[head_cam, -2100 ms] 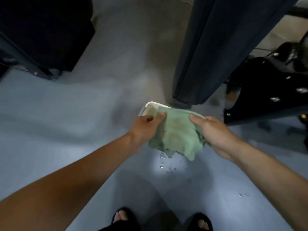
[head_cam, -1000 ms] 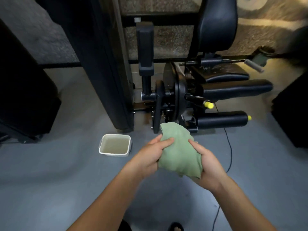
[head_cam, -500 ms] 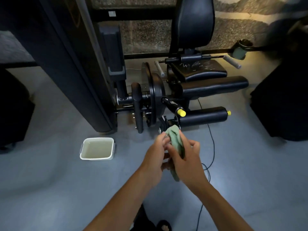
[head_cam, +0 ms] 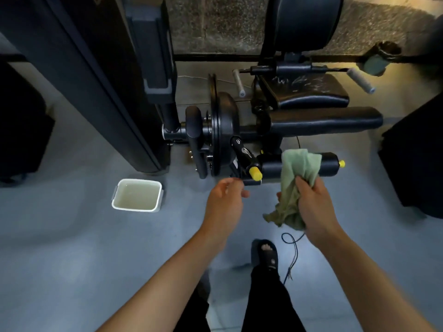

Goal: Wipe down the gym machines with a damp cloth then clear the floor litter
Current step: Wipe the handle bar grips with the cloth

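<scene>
Down on the grey floor [head_cam: 72, 248] in front of the leg machine [head_cam: 225, 137], I see both of my hands held out and apart from each other. My right hand [head_cam: 311, 202] grips the green cloth [head_cam: 299, 168], fingers and thumb curled round its bunched middle. The upper part of the cloth is draped over the lower black roller pad [head_cam: 328, 167], touching it, while a loose tail hangs below my palm. My left hand [head_cam: 224, 200] holds nothing; its fingers are loosely curled, and it hovers just beside the yellow knob [head_cam: 255, 174] at the inner end of that roller. I cannot tell whether a fingertip touches the bar there.

A second, longer roller pad [head_cam: 323, 122] lies above the first, and behind it are the black seat [head_cam: 309, 92] with white scuff marks and the backrest [head_cam: 309, 22]. Two grey handles [head_cam: 360, 80] stick out at either side of the seat. To the left of the machine's round black disc stands the tall dark column [head_cam: 91, 75].

A white tub [head_cam: 137, 207] holding cloudy water sits on the floor to the left of my left hand, well apart from the cloth. A thin dark cord [head_cam: 293, 250] loops on the floor below my right hand, beside my foot in a black sandal [head_cam: 266, 255].
</scene>
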